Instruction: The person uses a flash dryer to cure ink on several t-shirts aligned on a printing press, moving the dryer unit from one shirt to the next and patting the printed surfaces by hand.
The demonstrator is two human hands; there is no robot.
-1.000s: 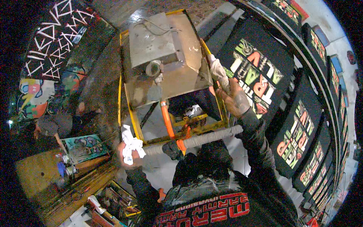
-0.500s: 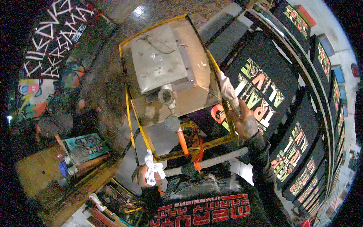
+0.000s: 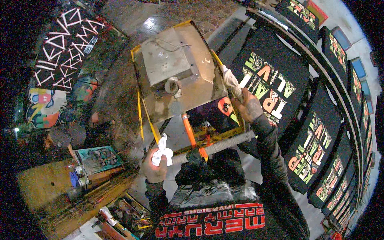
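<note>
A metal box heater (image 3: 162,60) with a round pipe fitting (image 3: 172,85) sits in a yellow metal frame (image 3: 149,124) in front of me. My left hand (image 3: 155,167) is closed round the near left end of the frame, where a white cloth (image 3: 164,153) is knotted. My right hand (image 3: 250,106) grips the frame's right bar, beside another pale cloth wrapping (image 3: 231,80). An orange hose (image 3: 188,130) runs from the fitting toward me. Below it, a grey wrapped bar (image 3: 230,143) crosses in front of my body. My fingers partly hide both grips.
Black shirts with bright lettering (image 3: 272,84) lie in a row along the right, beside a long curved metal rail (image 3: 320,58). At left stand a wooden table (image 3: 44,180) and a teal printed panel (image 3: 100,159). Tools and wood pieces (image 3: 128,210) lie at lower left.
Both hands have moved a little forward and the frame with the heater has shifted slightly left in view. The grips on the frame stay the same.
</note>
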